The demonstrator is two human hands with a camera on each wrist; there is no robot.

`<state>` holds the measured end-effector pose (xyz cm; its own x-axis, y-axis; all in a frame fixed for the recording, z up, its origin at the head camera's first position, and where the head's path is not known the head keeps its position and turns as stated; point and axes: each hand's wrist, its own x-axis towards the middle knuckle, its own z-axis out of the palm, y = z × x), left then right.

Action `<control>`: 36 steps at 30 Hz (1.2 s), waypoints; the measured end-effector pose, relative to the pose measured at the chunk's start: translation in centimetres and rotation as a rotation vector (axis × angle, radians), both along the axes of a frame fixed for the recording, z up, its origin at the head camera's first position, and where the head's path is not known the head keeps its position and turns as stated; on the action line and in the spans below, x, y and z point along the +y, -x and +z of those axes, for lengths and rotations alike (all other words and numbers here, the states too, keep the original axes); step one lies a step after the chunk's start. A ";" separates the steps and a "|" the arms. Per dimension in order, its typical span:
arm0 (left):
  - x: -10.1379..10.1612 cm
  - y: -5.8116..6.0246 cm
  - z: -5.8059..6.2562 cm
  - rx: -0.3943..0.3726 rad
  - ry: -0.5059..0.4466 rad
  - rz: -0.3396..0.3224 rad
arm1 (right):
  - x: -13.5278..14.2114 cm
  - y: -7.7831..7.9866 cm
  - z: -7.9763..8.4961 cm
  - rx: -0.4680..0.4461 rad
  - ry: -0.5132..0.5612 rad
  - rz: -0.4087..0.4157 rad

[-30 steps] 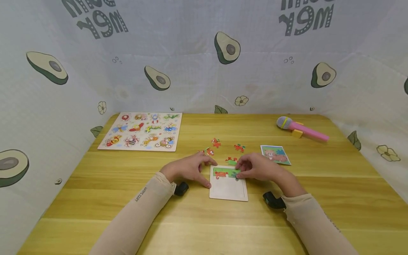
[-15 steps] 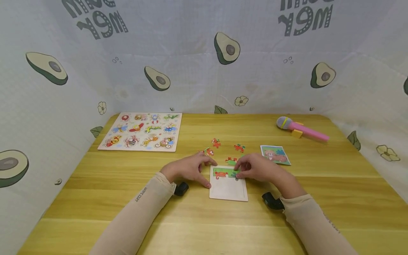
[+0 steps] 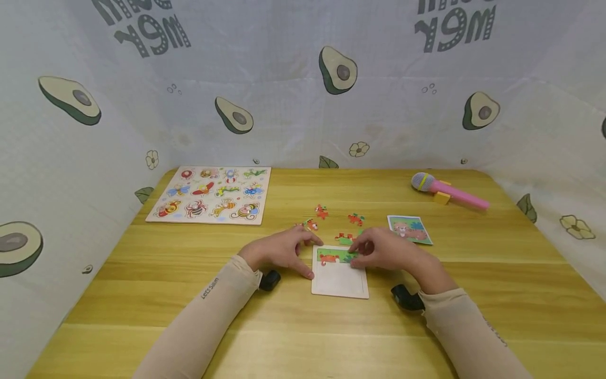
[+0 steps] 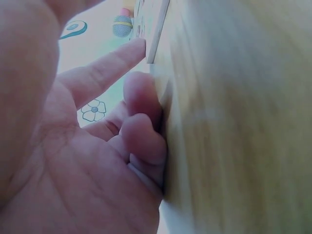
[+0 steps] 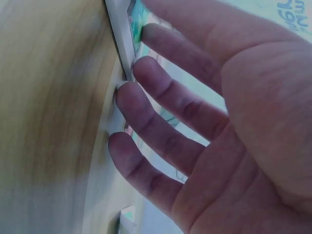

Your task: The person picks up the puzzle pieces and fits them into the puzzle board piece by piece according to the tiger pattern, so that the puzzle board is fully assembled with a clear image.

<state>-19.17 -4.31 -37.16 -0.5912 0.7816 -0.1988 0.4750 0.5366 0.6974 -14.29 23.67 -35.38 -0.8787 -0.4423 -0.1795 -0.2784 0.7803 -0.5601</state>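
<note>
A small white puzzle board (image 3: 339, 281) lies on the table, with green and orange puzzle pieces (image 3: 329, 258) along its far side. My left hand (image 3: 281, 250) holds the board's left part, thumb at the left edge and index finger by the far corner. In the left wrist view, the other fingers curl against the table. My right hand (image 3: 388, 250) has thumb and index finger on a green puzzle piece (image 3: 348, 258) at the board's far right, mostly covered by the fingertips. The right wrist view shows the remaining fingers bent beside the board edge (image 5: 122, 39).
Several loose puzzle pieces (image 3: 321, 212) lie beyond the board, one of them (image 3: 345, 239) close to its far edge. A picture card (image 3: 410, 230) sits to the right. Farther back are a pink toy microphone (image 3: 450, 191) and a large insect puzzle board (image 3: 210, 196).
The right thumb and index finger have shifted slightly over the puzzle piece at the board's far right. My left hand and the board stay in place.
</note>
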 end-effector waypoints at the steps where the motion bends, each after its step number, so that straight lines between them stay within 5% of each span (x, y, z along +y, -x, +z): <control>1: 0.0 0.0 0.0 -0.002 -0.004 -0.001 | 0.0 0.0 0.0 0.001 0.001 0.002; 13: -0.7 0.6 0.5 -0.106 -0.119 0.027 | -0.1 0.0 0.0 0.007 0.023 -0.013; 26: -1.7 1.8 1.2 -0.015 -0.164 0.213 | -0.1 0.0 0.0 -0.001 0.021 -0.020; 36: -1.4 1.8 0.8 0.069 -0.091 0.350 | -0.2 -0.1 0.0 -0.016 0.020 -0.029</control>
<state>-20.96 -5.70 -36.34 -0.8355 0.5425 -0.0878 0.3216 0.6122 0.7223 -14.23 23.52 -35.37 -0.8883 -0.4205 -0.1847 -0.2470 0.7765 -0.5797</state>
